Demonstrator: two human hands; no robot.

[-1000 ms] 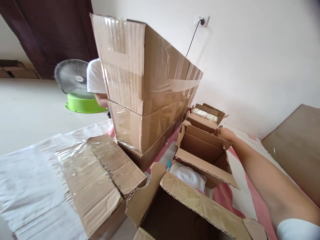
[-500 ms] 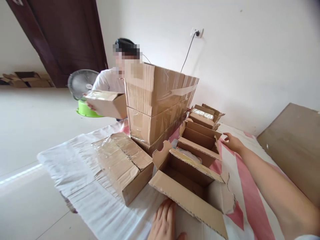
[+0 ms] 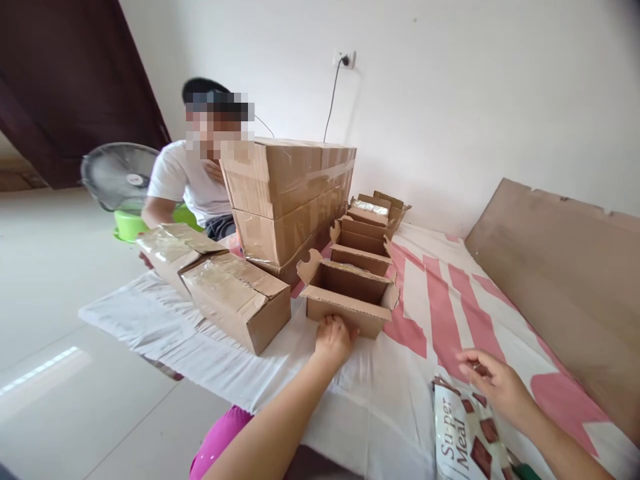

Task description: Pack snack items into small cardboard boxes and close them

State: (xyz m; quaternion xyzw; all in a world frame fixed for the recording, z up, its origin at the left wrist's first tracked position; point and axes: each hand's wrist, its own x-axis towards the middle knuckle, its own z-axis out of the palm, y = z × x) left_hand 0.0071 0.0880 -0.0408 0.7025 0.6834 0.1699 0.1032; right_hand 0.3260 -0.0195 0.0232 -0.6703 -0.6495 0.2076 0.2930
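My left hand (image 3: 336, 340) rests with bent fingers and thumb apart against the front wall of the nearest open cardboard box (image 3: 320, 308), not gripping it. This box's flaps stand out, and its inside looks dark and bare where visible. My right hand (image 3: 495, 383) hovers at the lower right with loosely curled, parted fingers, holding nothing. Just below it lies a white pouch (image 3: 450, 427) printed "Su-per Meal" with brown squares. Behind the nearest box stands another open box (image 3: 360, 257). A taped, closed box (image 3: 235, 293) lies to the left of my left hand.
A co-worker (image 3: 175, 177) sits across the table beside another taped box (image 3: 173, 250). Stacked taped cartons (image 3: 290, 173) rise between us. Further back are open boxes (image 3: 370, 212), one with silvery contents. A large cardboard sheet (image 3: 560, 267) leans at right; a fan (image 3: 120, 177) stands left.
My left hand has moved to the nearest box's front, and that box now sits further away. My right hand has come back near the pouch. The co-worker's box is now down beside the other taped one.
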